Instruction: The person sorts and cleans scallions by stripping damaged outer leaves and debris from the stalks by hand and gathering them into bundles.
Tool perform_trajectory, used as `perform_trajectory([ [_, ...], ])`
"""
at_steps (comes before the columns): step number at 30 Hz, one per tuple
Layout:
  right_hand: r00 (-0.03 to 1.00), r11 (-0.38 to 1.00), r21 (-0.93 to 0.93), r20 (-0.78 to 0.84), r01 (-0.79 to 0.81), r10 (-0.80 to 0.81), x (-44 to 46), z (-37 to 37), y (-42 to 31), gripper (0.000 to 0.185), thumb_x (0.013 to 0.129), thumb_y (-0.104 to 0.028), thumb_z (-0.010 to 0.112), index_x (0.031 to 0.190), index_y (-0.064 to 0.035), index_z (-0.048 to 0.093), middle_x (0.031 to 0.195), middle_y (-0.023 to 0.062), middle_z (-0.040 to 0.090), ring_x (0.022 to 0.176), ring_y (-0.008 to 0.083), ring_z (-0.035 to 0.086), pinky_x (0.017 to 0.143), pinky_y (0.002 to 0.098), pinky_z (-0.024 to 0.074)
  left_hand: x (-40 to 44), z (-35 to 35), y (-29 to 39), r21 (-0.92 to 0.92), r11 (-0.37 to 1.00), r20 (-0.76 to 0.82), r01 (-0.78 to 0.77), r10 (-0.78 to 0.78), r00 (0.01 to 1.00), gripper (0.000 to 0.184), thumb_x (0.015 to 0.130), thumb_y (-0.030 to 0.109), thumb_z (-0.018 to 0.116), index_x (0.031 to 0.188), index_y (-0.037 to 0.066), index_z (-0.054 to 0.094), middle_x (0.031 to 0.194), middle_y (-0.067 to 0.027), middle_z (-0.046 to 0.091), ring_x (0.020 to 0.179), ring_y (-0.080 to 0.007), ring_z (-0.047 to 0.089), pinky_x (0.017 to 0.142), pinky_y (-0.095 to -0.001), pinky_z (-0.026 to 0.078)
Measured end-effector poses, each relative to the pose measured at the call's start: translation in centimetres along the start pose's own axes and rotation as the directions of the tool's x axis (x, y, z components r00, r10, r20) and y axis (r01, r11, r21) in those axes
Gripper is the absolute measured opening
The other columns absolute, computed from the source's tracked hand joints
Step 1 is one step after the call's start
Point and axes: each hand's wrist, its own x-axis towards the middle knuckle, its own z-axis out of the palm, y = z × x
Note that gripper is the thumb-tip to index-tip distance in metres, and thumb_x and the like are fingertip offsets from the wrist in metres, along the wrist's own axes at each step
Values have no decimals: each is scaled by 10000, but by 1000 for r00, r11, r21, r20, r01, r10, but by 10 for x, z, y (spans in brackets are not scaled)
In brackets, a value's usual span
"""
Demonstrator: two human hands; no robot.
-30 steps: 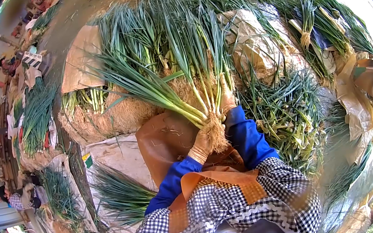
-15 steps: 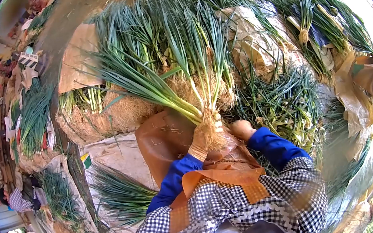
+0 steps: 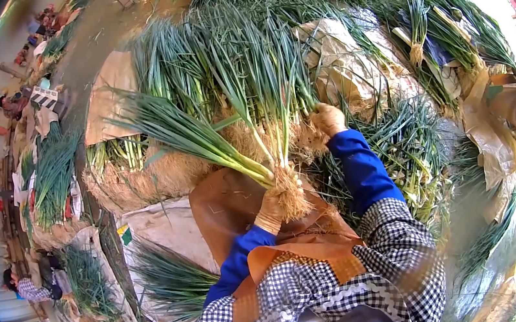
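Note:
My left hand [image 3: 270, 211], in a pale glove, is closed round the root end of a bunch of green onions [image 3: 246, 162]. Their shaggy tan roots [image 3: 290, 199] hang over my lap, and the long leaves fan up and to the left. My right hand [image 3: 329, 119], also gloved, is at the right edge of a large pile of green onions [image 3: 176, 61]. Its fingers are curled against the stems there, and their tips are partly hidden among stalks and roots. A brown apron [image 3: 214, 199] covers my lap under the bunch.
Loose, tangled leaves [image 3: 408, 141] lie to my right. Another bunch [image 3: 172, 280] rests on a whitish sheet [image 3: 168, 221] at my left. Brown paper [image 3: 341, 52] partly covers the pile. More heaps [image 3: 50, 169] line the left side, where a person [image 3: 30, 285] is bent over.
My right hand has moved up and away from my lap to the pile's edge. My left hand still holds the bunch, now slightly lower and further left.

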Motion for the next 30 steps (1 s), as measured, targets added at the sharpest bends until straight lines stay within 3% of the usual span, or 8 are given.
perform_trajectory([
  [6, 930, 286, 900, 362, -330, -67, -84, -47, -7, 246, 910, -254, 529, 874, -28, 618, 707, 12, 604, 578, 108, 512, 560, 243, 424, 17, 21, -22, -103, 993, 5, 56, -56, 998, 386, 778, 87, 623, 1153, 66, 535, 1093, -101, 594, 1060, -243, 543, 997, -477, 378],
  [9, 998, 981, 186, -18, 60, -57, -105, -6, -5, 261, 901, -264, 536, 784, -40, 603, 675, 111, 574, 591, 168, 533, 570, 318, 437, 29, 31, -50, -91, 987, -218, 133, -150, 964, 310, 821, 96, 591, 1124, 44, 547, 1034, -111, 609, 928, -244, 593, 842, -408, 497],
  [14, 790, 815, -113, -203, 568, -578, -155, -17, -20, 216, 872, -157, 543, 661, -115, 521, 524, 16, 438, 430, 139, 395, 379, 256, 331, 33, 17, -50, -49, 998, -387, -28, 6, 922, 287, 863, 121, 527, 1134, 30, 539, 1012, -125, 610, 897, -243, 603, 773, -374, 525],
  [18, 984, 849, 518, 181, -102, 7, -191, -94, 4, 266, 898, -313, 497, 843, -85, 624, 593, 59, 600, 574, 164, 612, 478, 282, 466, 27, 15, -31, -64, 998, -156, 16, -26, 987, 259, 865, 138, 536, 1096, 20, 554, 996, -120, 609, 894, -218, 601, 750, -363, 531],
  [21, 806, 905, -425, 526, -27, 271, -155, -73, 71, 409, 858, -453, 507, 823, -60, 614, 632, 112, 614, 640, 295, 624, 599, 416, 479, 22, 42, -25, -210, 969, 112, 130, -108, 988, 353, 898, 248, 495, 1154, 7, 475, 975, -137, 520, 696, -162, 507, 581, -278, 456],
  [23, 973, 969, 139, 80, 203, -215, -129, -16, 81, 463, 873, -488, 458, 942, -63, 629, 710, 120, 613, 701, 243, 609, 633, 340, 460, 24, 45, -22, -300, 933, 217, 199, -137, 967, 380, 911, 297, 482, 1164, 19, 432, 957, -113, 438, 649, -143, 441, 531, -254, 400],
  [28, 878, -227, 867, 472, -444, 86, -52, 42, -25, 585, 912, -511, 384, 1248, -42, 479, 949, 63, 605, 837, 148, 553, 688, 246, 455, 19, 56, -20, -340, 907, 277, 247, -154, 948, 325, 902, 285, 498, 1095, 28, 447, 907, -98, 433, 623, -147, 436, 527, -259, 401],
  [30, 976, 215, 954, 219, -211, -16, -51, 57, -30, 414, 894, -351, 427, 1151, -41, 523, 889, 102, 610, 764, 185, 570, 666, 285, 472, 16, 45, -24, -325, 929, 192, 175, -116, 975, 315, 891, 211, 483, 1112, -12, 461, 822, -86, 462, 574, -137, 435, 489, -254, 388],
])
